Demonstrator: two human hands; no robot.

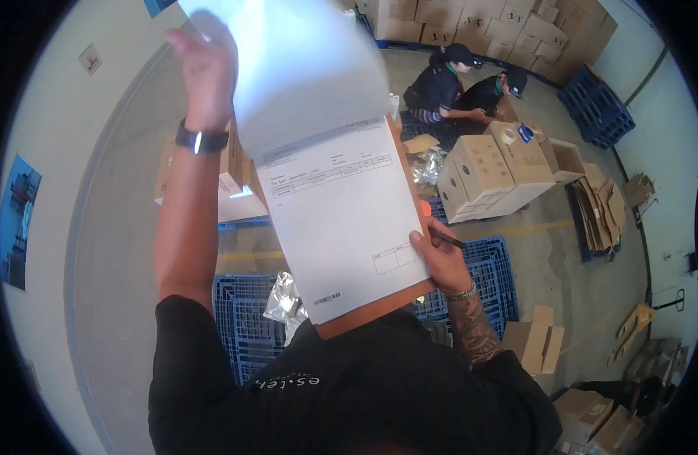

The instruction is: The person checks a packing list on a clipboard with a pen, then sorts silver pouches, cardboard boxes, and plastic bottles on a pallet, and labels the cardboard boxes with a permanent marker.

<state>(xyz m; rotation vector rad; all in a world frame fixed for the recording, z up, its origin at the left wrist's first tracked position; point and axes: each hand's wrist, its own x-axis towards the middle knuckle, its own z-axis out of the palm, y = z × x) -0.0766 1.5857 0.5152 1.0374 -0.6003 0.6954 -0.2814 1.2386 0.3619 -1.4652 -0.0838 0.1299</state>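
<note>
My right hand (444, 262) grips the lower right edge of a brown clipboard (375, 309), thumb on top, with a dark pen (446, 239) between its fingers. A printed form (341, 227) with tables and a barcode lies on the board. Raised at the upper left, my left hand (205, 72) is at the edge of lifted paper sheets (307, 76), which are folded up from the board and washed out by glare. Its fingers are blurred and partly behind the paper, so their hold is unclear.
Two people (459, 87) in dark caps sit beside cardboard boxes (489, 171) at the upper right. Blue pallets (489, 265) lie below, one with silver foil (286, 297). Stacked cartons (478, 26) line the back wall. Flattened cardboard (598, 208) and a yellow pallet jack (633, 322) are at right.
</note>
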